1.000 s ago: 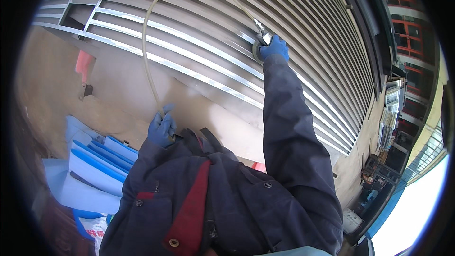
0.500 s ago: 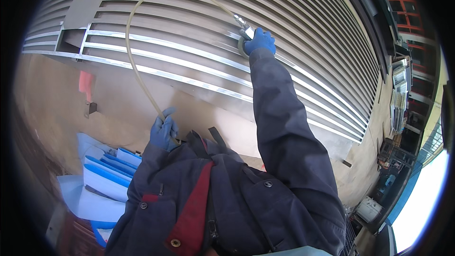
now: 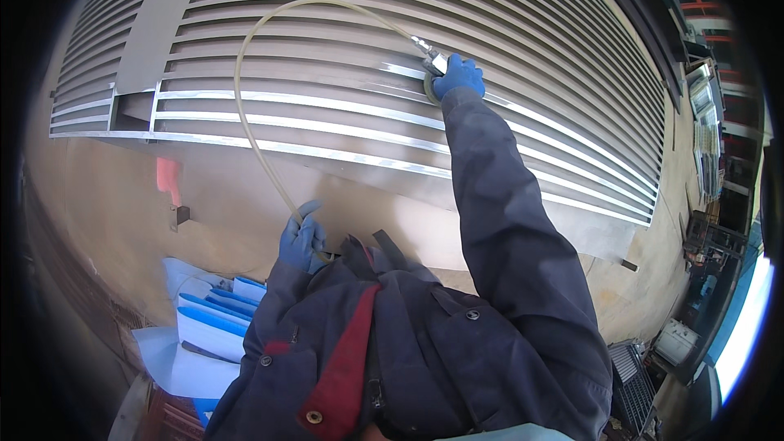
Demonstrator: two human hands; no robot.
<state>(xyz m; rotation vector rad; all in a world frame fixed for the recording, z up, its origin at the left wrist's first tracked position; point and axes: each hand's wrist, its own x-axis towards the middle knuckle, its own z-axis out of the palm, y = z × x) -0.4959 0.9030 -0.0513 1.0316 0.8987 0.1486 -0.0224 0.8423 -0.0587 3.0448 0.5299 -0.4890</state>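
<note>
My right hand point(image 3: 462, 77), in a blue glove, is closed around a pneumatic sander point(image 3: 438, 64) with a silver body. Its round pad point(image 3: 429, 88), partly hidden by the hand, rests against a slat of a large slatted metal panel point(image 3: 327, 65). The slats nearest me are shiny, and a bright streak point(image 3: 400, 70) lies just left of the pad. From the sander a pale yellowish air hose point(image 3: 238, 86) loops left and back toward me. My left hand point(image 3: 302, 238), also gloved, has its fingers wrapped round that hose close to my body.
Blue-and-white sheets point(image 3: 211, 318) are stacked at lower left. A pink-red patch point(image 3: 168, 178) and a small bracket point(image 3: 179, 216) sit below the panel's left part. Stacked framed pieces point(image 3: 707, 139) stand far right, with a white container point(image 3: 677, 341) lower down.
The view has turned slightly, shifting the scene in the picture. My right hand remains on the sander at the slats, and the bright streak left of the pad shows longer. My left hand keeps the hose.
</note>
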